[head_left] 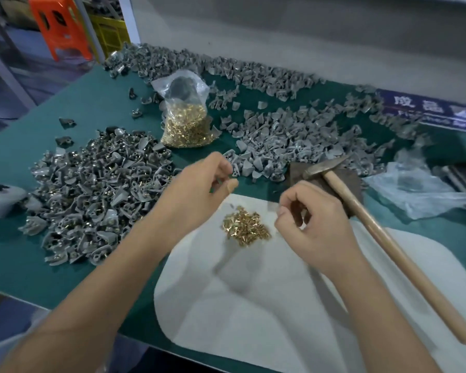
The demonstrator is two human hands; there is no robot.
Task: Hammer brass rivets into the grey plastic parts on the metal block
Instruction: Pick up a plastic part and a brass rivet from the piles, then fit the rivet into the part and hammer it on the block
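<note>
Our left hand (199, 181) at 11 o'clock of the brass rivets (246, 228), fingers curled, contents unclear, our right hand (311, 219) at 3 o'clock, likewise, hammer (361, 211) resting on the metal block (297, 169)

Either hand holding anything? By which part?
Left hand pinches something small at its fingertips, blurred. Right hand is curled; contents cannot be told. Hammer lies untouched.

Green-topped table (97, 87) — strewn with grey plastic parts (97, 195) in heaps left and rear. Clear bag of brass rivets (184, 122) standing mid-table. White foam sheet (293, 305) at near edge, bearing loose rivets (246, 228). Metal block (331, 179) under hammer (382, 238) — crumpled plastic bag (417, 189) at right.
</note>
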